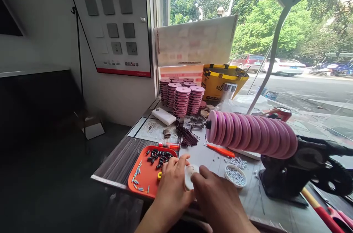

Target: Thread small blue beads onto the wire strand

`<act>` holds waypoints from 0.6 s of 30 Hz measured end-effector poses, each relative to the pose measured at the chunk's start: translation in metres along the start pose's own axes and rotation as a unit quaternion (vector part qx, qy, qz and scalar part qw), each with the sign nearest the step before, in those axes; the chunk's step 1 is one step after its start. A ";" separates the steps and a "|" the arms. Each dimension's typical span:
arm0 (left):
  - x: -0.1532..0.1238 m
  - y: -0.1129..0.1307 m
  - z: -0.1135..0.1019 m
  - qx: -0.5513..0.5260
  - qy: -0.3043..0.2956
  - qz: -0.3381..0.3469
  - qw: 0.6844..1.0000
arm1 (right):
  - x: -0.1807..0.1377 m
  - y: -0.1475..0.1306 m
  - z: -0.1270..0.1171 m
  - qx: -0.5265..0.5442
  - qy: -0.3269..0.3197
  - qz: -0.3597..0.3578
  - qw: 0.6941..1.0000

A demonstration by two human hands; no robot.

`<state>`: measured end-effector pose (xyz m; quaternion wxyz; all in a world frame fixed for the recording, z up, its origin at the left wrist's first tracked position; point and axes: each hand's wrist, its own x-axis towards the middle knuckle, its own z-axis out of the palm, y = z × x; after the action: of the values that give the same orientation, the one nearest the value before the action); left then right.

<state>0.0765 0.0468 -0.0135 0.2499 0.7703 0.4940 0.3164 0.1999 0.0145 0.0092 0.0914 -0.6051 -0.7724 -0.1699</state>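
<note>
1. I saw a small, flat white round disc (189,176) held between my two hands at the near edge of the surface (118,159), just right of the orange tray.
2. My left hand (172,185) curled around the disc's left side, its fingertips (184,160) resting over the disc's top edge.
3. My right hand (217,194) closed on the disc from the right, its thumb tip touching the disc's face.
4. The shallow orange plastic tray (146,174) lay just beside my left hand; it carried a heap of small black cylindrical beads (160,156) and scattered pale blue tube pieces (136,179).
5. A small round white dish of pale grey beads (235,175) sat just right of my right hand, with more loose beads (237,162) spilled behind it.
6. An orange-handled pointed tool (220,150) lay beyond the hands, near a bundle of dark purple threads (187,138).
7. A long row of pink plastic spools threaded on a horizontal shaft (250,133) stretched above the dish, carried by a black machine (298,174) at the right.
8. Stacks of pink spools (182,99) stood farther back by the window, next to a yellow bag (220,80) and a white rectangular box (163,116).
</note>
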 end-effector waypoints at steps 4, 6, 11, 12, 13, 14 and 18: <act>-0.001 0.001 0.000 -0.002 -0.004 -0.029 1.000 | -0.001 0.007 0.001 -0.009 0.009 0.021 1.000; 0.000 0.000 0.000 -0.005 -0.002 -0.029 1.000 | 0.001 0.007 0.002 -0.030 0.004 0.034 0.999; 0.001 0.000 0.000 0.004 -0.001 -0.008 1.000 | 0.002 0.005 0.002 0.016 -0.028 0.006 0.999; 0.001 0.000 0.000 0.004 -0.002 -0.012 1.000 | 0.001 0.006 0.002 0.023 -0.029 0.006 0.999; 0.001 0.001 0.000 0.003 -0.004 -0.018 1.000 | 0.001 0.007 0.001 0.025 -0.028 0.011 0.999; 0.001 0.001 0.000 0.001 -0.006 -0.024 1.000 | 0.002 0.008 0.001 0.021 -0.026 0.019 0.999; 0.000 0.001 0.000 -0.007 -0.004 -0.027 1.000 | 0.005 0.007 0.000 0.000 -0.038 0.043 0.998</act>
<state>0.0767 0.0465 -0.0126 0.2662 0.7562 0.5111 0.3098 0.2054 0.0205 0.0125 0.0697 -0.6439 -0.7485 -0.1425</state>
